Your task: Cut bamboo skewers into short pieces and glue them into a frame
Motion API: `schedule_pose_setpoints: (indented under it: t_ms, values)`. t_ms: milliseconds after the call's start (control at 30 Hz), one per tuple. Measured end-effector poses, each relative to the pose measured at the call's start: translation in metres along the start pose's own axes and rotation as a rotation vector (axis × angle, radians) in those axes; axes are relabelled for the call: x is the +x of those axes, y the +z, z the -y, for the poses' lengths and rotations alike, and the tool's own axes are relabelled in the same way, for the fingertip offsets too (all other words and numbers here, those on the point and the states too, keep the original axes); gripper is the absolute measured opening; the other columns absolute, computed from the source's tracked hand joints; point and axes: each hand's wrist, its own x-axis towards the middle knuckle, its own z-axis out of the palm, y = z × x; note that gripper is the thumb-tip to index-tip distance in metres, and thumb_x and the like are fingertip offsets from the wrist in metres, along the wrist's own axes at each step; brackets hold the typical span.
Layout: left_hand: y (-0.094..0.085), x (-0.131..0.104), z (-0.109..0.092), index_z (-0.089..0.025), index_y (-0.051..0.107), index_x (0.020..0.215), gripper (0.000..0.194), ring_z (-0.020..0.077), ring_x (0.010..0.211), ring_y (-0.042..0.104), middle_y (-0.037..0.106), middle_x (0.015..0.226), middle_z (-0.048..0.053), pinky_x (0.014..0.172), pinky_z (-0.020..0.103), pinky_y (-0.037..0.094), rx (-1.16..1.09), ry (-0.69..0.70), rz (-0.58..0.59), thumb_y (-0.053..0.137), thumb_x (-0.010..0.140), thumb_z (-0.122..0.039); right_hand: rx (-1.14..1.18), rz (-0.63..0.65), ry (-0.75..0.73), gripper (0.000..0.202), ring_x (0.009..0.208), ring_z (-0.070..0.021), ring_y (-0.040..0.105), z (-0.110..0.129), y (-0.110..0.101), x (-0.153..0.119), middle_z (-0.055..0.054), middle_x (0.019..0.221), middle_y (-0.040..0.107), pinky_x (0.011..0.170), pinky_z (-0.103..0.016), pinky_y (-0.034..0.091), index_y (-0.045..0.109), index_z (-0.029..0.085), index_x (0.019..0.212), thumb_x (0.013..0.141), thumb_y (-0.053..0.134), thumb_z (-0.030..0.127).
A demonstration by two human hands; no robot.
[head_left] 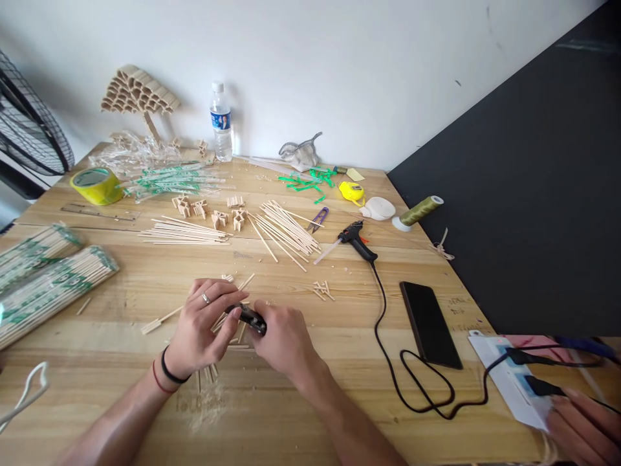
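Near the table's front, my right hand (284,333) is closed around a dark metal hand tool (253,318) that looks like cutters or pliers. Its handles are hidden in my palm. My left hand (208,317), with a ring on one finger, pinches at the tool's other end; what lies between the fingertips is hidden. Thin wooden sticks (167,316) lie beneath and around my left hand. Pale sawdust (206,404) and short stick ends (208,374) are scattered below its wrist. A little pile of cut sticks (323,290) lies right of my hands.
Loose sticks (286,230), small stick assemblies (220,219) and purple snips (318,219) lie farther back. A corded glue gun (356,239) and phone (431,323) are on the right. Another person's hand (585,424) is by the power strip (514,382). Bagged sticks (58,291) lie left.
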Motion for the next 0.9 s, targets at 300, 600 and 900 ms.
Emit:
schedule_pose_setpoints:
  t_ms: [300, 600, 900]
  values:
    - [-0.004, -0.004, 0.019, -0.02, 0.072, 0.106, 0.022, 0.0221, 0.103, 0.063, 0.07, 0.104, 0.006, 0.091, 0.034, 0.047, -0.32, -0.439, -0.254, 0.053, 0.104, -0.032, 0.2, -0.021, -0.072, 0.007, 0.063, -0.0174, 0.061, -0.018, -0.004, 0.003, -0.001, 0.073, 0.074, 0.062, -0.028, 0.028, 0.065, 0.022, 0.078, 0.078, 0.071, 0.019]
    - [0.005, 0.0, 0.007, -0.019, 0.074, 0.098, 0.02, 0.017, 0.08, 0.068, 0.072, 0.09, 0.007, 0.072, 0.029, 0.054, -0.382, -0.235, 0.102, 0.055, 0.1, -0.015, 0.97, -0.174, 0.04, 0.03, 0.056, -0.0131, 0.048, -0.018, -0.004, 0.004, 0.006, 0.061, 0.052, 0.057, -0.025, 0.04, 0.067, 0.019, 0.103, 0.095, 0.063, 0.047]
    - [0.002, 0.002, 0.008, -0.02, 0.072, 0.112, 0.025, 0.0152, 0.08, 0.072, 0.077, 0.093, 0.007, 0.074, 0.027, 0.056, -0.391, -0.165, 0.291, 0.05, 0.102, -0.011, 1.138, -0.183, 0.068, 0.032, 0.058, -0.0147, 0.056, -0.02, 0.004, 0.003, 0.003, 0.064, 0.059, 0.058, -0.027, 0.047, 0.07, 0.018, 0.098, 0.094, 0.068, 0.05]
